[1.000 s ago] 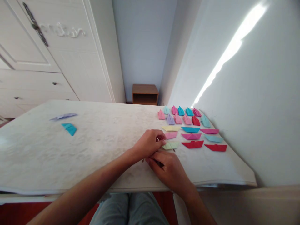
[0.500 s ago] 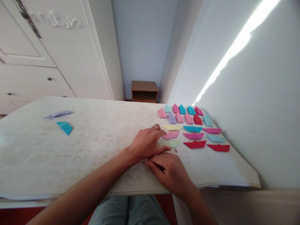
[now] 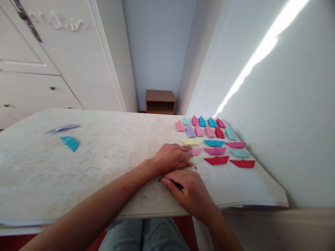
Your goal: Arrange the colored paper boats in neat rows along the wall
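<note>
My left hand (image 3: 174, 158) reaches across to the right, its fingers stretched out flat over a pink paper boat (image 3: 196, 151) and a pale green paper boat (image 3: 195, 159). Both boats are partly hidden beneath the fingers. A yellow paper boat (image 3: 192, 142) lies just beyond them. Close below the left wrist, my right hand (image 3: 187, 186) rests on the table with loosely curled fingers; I see nothing in it. Beside the hands are a blue boat (image 3: 214, 143), a magenta boat (image 3: 215, 151) and a red boat (image 3: 216, 160).
Behind the boats stand two rows of small folded paper figures, among them a lavender one (image 3: 191, 131). Far left on the white table (image 3: 110, 146) lie a lavender folded paper (image 3: 62, 128) and a blue folded paper (image 3: 70, 143). A wall (image 3: 293, 139) borders the right side.
My left hand has moved slightly right, and its fingers have straightened over the pink and pale green boats. My right hand stays in place. The view has shifted a little.
</note>
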